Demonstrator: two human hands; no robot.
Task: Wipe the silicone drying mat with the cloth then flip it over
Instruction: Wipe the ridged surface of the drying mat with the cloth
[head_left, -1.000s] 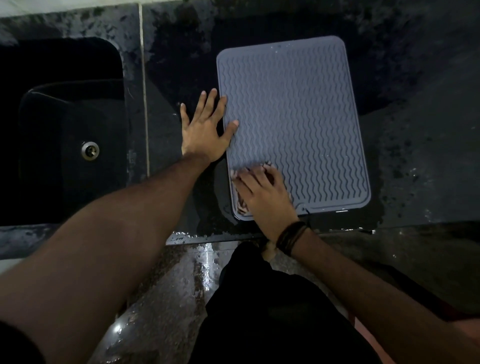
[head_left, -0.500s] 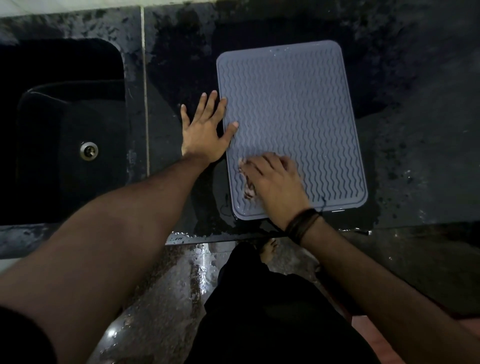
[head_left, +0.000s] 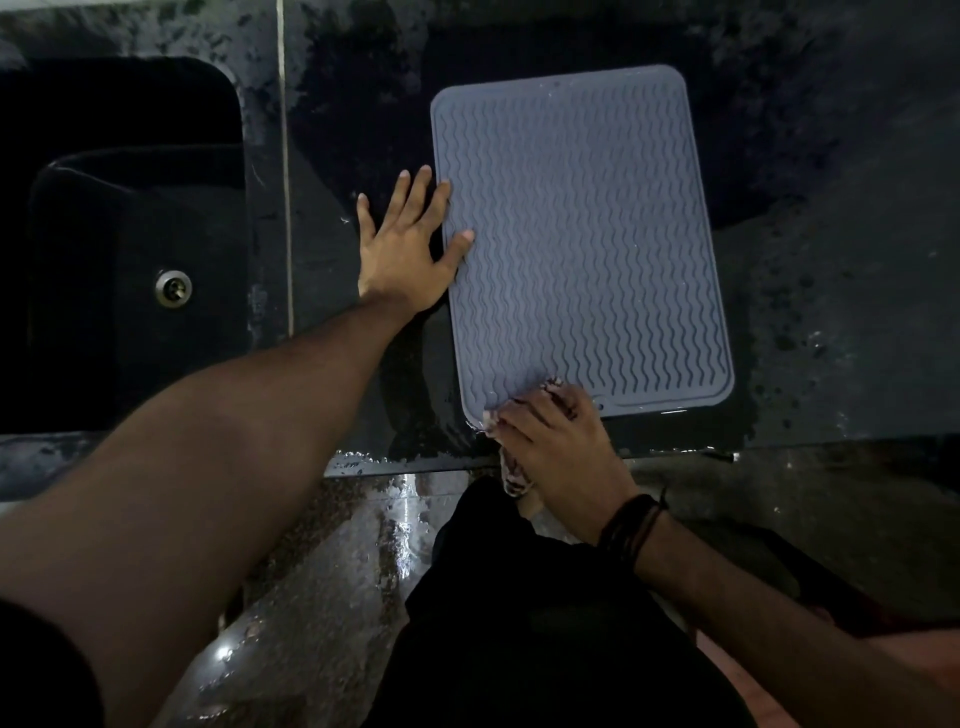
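Note:
A grey silicone drying mat (head_left: 582, 239) with wavy ridges lies flat on the dark wet countertop (head_left: 831, 312), ridged side up. My left hand (head_left: 408, 247) is spread flat, palm on the counter, thumb and fingertips pressing the mat's left edge. My right hand (head_left: 558, 447) is at the mat's near left corner, closed on a pale patterned cloth (head_left: 514, 475). Part of the cloth peeks out above my fingers on the mat, and the rest hangs below my palm over the counter's front edge.
A black sink (head_left: 124, 249) with a metal drain (head_left: 174, 287) is set into the counter on the left. The counter's front edge (head_left: 405, 460) runs just below the mat. Beneath it lies a wet speckled floor (head_left: 322, 571) and my dark clothing.
My right hand has pulled the cloth toward me, from the lower left part of the mat down to its near corner and over the counter's edge. My left hand has stayed in place.

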